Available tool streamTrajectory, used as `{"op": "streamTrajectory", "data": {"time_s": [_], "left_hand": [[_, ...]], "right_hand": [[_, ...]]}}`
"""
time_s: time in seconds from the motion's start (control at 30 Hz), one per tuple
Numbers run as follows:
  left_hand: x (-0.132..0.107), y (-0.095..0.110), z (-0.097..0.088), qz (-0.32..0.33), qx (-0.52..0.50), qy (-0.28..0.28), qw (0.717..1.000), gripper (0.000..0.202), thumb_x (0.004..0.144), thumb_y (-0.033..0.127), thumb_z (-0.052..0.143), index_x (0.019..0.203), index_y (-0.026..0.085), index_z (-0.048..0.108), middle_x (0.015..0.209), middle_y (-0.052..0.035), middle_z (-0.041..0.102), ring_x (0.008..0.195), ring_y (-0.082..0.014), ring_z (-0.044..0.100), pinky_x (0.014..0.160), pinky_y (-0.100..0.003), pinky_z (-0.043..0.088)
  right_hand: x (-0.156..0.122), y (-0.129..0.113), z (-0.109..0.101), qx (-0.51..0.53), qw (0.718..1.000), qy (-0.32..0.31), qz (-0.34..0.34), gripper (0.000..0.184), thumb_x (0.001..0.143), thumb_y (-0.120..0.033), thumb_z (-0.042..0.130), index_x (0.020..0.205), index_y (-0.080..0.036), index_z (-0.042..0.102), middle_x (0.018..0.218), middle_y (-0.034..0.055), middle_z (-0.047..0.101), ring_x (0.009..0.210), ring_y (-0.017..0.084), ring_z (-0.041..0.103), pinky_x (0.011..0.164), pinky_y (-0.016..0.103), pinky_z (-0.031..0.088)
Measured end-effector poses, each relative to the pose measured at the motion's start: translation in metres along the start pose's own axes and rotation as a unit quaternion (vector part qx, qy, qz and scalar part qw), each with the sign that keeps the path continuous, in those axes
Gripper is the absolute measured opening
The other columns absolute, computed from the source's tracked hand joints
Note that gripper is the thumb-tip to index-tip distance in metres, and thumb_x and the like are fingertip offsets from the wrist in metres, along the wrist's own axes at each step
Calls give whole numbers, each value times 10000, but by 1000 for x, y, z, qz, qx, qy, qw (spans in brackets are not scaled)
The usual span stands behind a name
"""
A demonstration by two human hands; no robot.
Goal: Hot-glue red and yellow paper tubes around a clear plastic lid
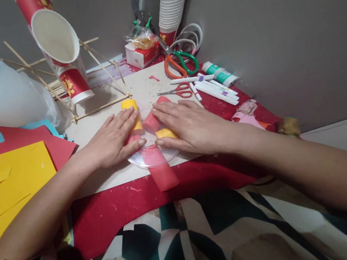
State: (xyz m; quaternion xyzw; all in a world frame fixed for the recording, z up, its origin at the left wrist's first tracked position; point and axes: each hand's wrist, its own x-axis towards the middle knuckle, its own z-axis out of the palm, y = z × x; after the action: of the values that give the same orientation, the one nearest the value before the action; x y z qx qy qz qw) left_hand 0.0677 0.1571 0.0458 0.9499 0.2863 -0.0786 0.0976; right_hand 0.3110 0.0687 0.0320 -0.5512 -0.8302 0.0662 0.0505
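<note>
My left hand (118,137) lies flat, fingers stretched, over a yellow paper strip (129,104) and part of a red one on a clear round plastic disc (139,160). Opposite it, my right hand (184,124) rests with fingers extended over a red paper strip (150,122) and a yellow paper piece (166,133). Another red paper strip (163,172) sticks out past the disc's near edge, between the two thumbs. Both palms face down, and what lies beneath them is hidden. The disc sits on a pale board (102,174).
Small red-handled scissors (181,90), larger scissors (180,64) and white sticks (216,91) lie at the right. Behind stand a stick frame (102,106), red paper cups (74,81) and a cup stack (173,1). Yellow paper sheets (27,168) are at left.
</note>
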Motion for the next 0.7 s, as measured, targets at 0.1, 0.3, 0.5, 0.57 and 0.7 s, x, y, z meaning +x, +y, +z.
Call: {"op": "streamTrajectory", "data": {"time_s": [0.1, 0.3, 0.5, 0.57, 0.7], "left_hand": [[1, 2, 1, -3, 1, -2, 1000, 906, 1029, 726, 230, 1695, 117, 158, 1780, -130, 117, 1650, -319, 112, 1334, -531, 101], [1, 3, 1, -11, 1, -9, 1000, 892, 1027, 718, 233, 1695, 131, 170, 1781, -111, 128, 1651, -310, 119, 1334, -525, 91], [-1, 1, -3, -10, -17, -3, 1000, 900, 1018, 734, 226, 1692, 138, 196, 1776, -138, 146, 1651, -306, 129, 1328, -530, 117], [-3, -2, -8, 0, -33, 18, 999, 920, 1011, 750, 212, 1684, 123, 221, 1772, -161, 155, 1650, -308, 136, 1324, -526, 146], [-10, -8, -20, 18, -86, 90, 992, 937, 1011, 763, 188, 1681, 107, 225, 1769, -169, 161, 1649, -302, 143, 1326, -506, 164]], "right_hand": [[0, 1, 2, -3, 1000, 1, -5, 861, 1036, -641, 380, 1608, 2, 375, 1661, 284, 370, 1549, 427, 372, 1229, 667, 297], [1, 0, 5, -13, 1000, -3, -3, 848, 1040, -627, 376, 1597, 11, 389, 1648, 291, 389, 1543, 429, 382, 1219, 671, 305], [0, 3, -5, 13, 1000, 10, -2, 842, 1030, -662, 368, 1636, -78, 360, 1681, 244, 364, 1558, 412, 362, 1221, 654, 327], [-2, 4, -12, 19, 999, 31, 6, 839, 1026, -663, 382, 1643, -95, 354, 1693, 233, 348, 1567, 411, 346, 1232, 638, 323], [-7, 0, -21, 17, 996, 81, -16, 852, 1030, -671, 361, 1627, -64, 372, 1683, 243, 365, 1554, 409, 371, 1233, 633, 329]]}}
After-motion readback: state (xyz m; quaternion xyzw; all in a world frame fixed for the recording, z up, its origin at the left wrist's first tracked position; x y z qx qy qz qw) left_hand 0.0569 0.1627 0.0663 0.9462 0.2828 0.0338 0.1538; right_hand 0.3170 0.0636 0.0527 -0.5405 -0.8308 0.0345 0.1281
